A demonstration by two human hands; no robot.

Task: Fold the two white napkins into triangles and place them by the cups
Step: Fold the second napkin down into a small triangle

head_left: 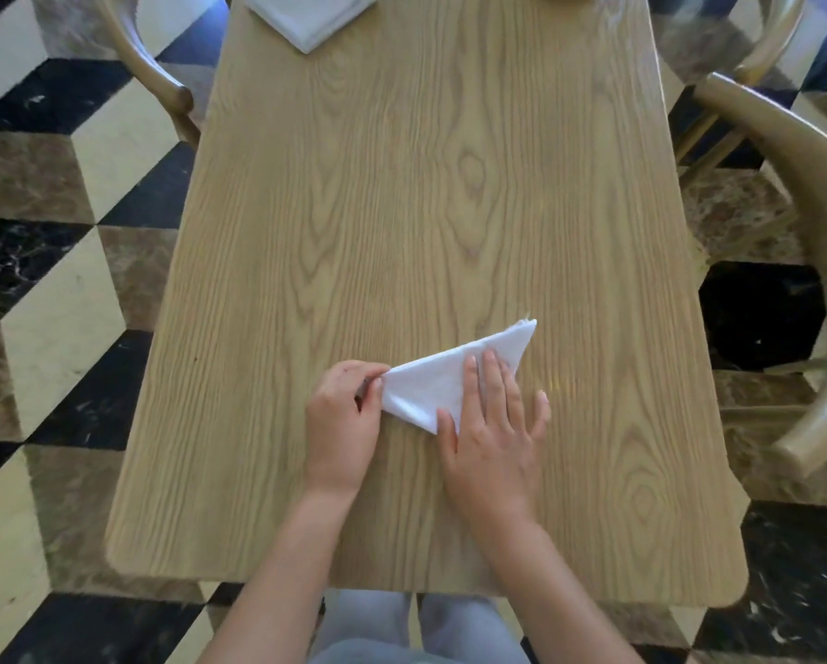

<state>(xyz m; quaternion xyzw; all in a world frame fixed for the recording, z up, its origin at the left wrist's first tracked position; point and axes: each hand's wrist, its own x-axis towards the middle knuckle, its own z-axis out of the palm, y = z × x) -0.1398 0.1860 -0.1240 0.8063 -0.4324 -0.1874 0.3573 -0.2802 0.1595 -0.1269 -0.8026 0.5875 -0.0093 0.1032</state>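
A white napkin (433,383) lies folded into a triangle on the near part of the wooden table (402,208). My left hand (342,416) pinches its left corner between thumb and fingers. My right hand (493,424) lies flat on the napkin's right half, fingers straight and pressing down. A second white napkin (308,16), folded with a point towards me, rests at the table's far left edge, cut off by the frame's top. No cups show clearly; a dark shape at the top edge is too cropped to identify.
Wooden chairs stand around the table: one at the far left (148,59), one at the right (814,222) and one at the far right corner (756,45). The floor has a black, cream and brown cube-pattern tiling (57,261). My legs show below the table's near edge.
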